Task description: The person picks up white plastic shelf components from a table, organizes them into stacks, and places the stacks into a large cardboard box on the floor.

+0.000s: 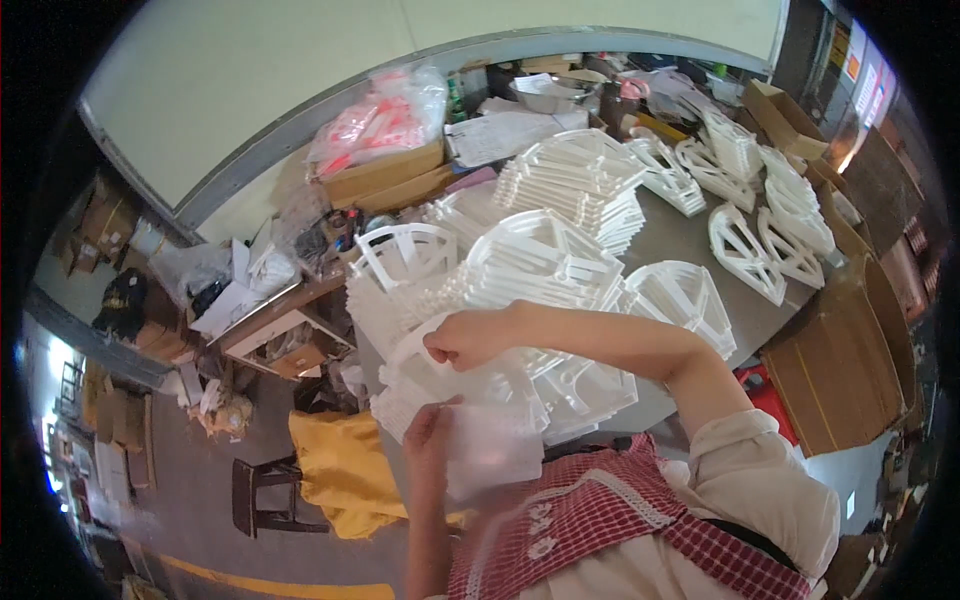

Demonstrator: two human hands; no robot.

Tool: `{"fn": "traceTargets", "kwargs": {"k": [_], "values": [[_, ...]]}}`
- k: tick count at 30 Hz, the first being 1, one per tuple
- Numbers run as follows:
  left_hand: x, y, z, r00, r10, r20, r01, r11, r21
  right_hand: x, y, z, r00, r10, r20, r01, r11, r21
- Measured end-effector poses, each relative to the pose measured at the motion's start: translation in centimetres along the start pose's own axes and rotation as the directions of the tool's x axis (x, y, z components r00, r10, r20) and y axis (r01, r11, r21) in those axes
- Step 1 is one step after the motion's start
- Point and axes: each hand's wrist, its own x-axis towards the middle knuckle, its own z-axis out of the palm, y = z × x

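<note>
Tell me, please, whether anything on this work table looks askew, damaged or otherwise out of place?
Nothing looks damaged. The white plastic frames lie in loose, leaning heaps rather than squared stacks. The left hand and right hand grip one white piece, too blurred to judge. The far table edge is crowded with boxes and bags.

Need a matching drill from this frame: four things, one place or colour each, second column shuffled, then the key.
Things:
1. white plastic piece
2. stool
3. cardboard sheets
4. pink-filled plastic bag

Places or colours:
A. leaning at the right end of the table
B. on top of a cardboard box, far left of the table
C. dark, on the floor at the left
D. held between the left hand and the right hand

Pairs: 1-D, 2-C, 3-A, 4-B
</note>
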Motion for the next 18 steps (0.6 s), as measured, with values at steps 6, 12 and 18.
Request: {"fn": "traceTargets", "kwargs": {"k": [6,12,18], "values": [[-0.2,-0.2,-0.2,0.999,-0.028,-0.038,0.028,1.0,0.003,4.0,-0.5,2.1,0.995,0.098,0.015,-0.084,0.912,-0.402],[-0.4,-0.6,-0.4,0.996,-0.024,-0.09,0.02,0.999,-0.044,1.4,-1.7,0.6,0.954,0.253,-0.157,-0.291,0.909,-0.299],[-0.9,-0.9,0.7,0.983,0.059,-0.171,-0.077,0.992,-0.098,-0.8,-3.7,3.5,0.937,0.275,-0.217,-0.32,0.923,-0.211]]}}
